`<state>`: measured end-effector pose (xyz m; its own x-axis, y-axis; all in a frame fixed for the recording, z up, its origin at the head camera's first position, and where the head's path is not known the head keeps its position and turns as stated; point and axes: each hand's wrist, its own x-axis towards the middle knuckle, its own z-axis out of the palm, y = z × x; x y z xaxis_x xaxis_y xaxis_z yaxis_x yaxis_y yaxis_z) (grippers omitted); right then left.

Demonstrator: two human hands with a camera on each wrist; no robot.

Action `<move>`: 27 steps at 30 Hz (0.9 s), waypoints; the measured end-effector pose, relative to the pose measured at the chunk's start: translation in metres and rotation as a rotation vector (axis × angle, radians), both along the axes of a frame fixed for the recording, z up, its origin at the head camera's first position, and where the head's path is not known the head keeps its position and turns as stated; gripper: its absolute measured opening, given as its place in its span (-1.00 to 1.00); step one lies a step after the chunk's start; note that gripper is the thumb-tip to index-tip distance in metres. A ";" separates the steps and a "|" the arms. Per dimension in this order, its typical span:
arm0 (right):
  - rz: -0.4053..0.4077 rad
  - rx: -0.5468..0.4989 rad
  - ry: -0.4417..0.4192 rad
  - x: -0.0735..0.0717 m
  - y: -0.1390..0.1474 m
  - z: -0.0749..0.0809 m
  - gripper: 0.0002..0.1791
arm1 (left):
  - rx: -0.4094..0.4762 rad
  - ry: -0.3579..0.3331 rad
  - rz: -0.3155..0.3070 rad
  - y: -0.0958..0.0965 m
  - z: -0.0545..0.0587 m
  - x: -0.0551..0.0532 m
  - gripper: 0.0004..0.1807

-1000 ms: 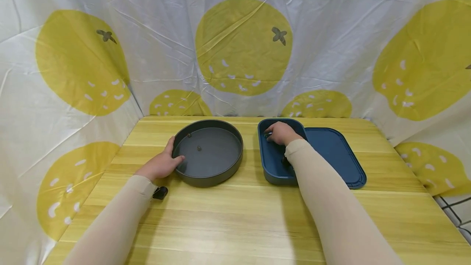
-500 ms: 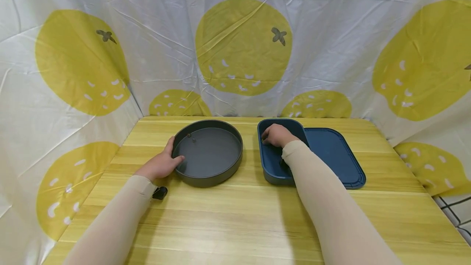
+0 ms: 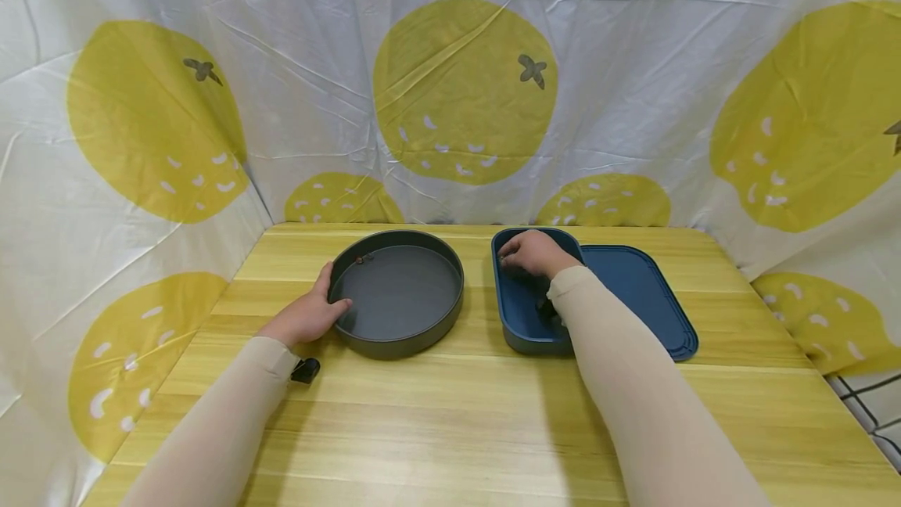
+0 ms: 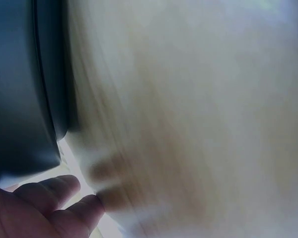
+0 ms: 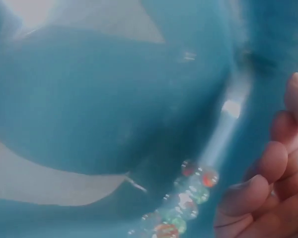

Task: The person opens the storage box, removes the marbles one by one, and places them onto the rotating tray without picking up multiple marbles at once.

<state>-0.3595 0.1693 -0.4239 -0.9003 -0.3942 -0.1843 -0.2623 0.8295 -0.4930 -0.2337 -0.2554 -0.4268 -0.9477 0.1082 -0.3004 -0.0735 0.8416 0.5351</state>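
Note:
On the left in the head view stands a dark grey round pan (image 3: 397, 292), with small marbles (image 3: 360, 260) against its far left wall. My left hand (image 3: 306, 315) grips the pan's left rim, the thumb over the inside and the fingers along the outer wall. Inside a deep blue rectangular box (image 3: 517, 335) is my right hand (image 3: 535, 253), its fingertips down near the left wall. The right wrist view shows several clear glass marbles (image 5: 186, 201) with coloured swirls beside its bent fingers (image 5: 273, 158). Its thumb is hidden, as is anything pinched there.
A flat blue lid (image 3: 640, 296) lies to the right of the box, partly under its edge. Both containers stand towards the back of the wooden table (image 3: 436, 429). Behind hangs a white cloth (image 3: 619, 84) printed with yellow fruit.
One marble has rolled across the pan towards the far left wall, close to the other. My right hand has shifted slightly within the box. My left hand has stayed on the rim.

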 end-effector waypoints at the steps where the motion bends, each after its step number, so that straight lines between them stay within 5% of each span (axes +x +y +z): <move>1: -0.006 -0.020 -0.002 0.000 0.001 0.002 -0.62 | -0.002 0.000 0.000 0.000 0.000 0.000 0.04; 12: -0.079 -0.253 -0.071 0.005 -0.007 0.029 -0.55 | 0.001 0.003 -0.002 -0.003 -0.004 -0.002 0.05; 27: -0.015 -0.355 -0.088 0.017 -0.054 0.050 -0.57 | 0.006 0.007 -0.002 -0.001 -0.003 0.000 0.03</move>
<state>-0.3424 0.1157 -0.3739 -0.8932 -0.4345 -0.1153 -0.1954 0.6061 -0.7710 -0.2336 -0.2564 -0.4296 -0.9496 0.1115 -0.2930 -0.0681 0.8388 0.5402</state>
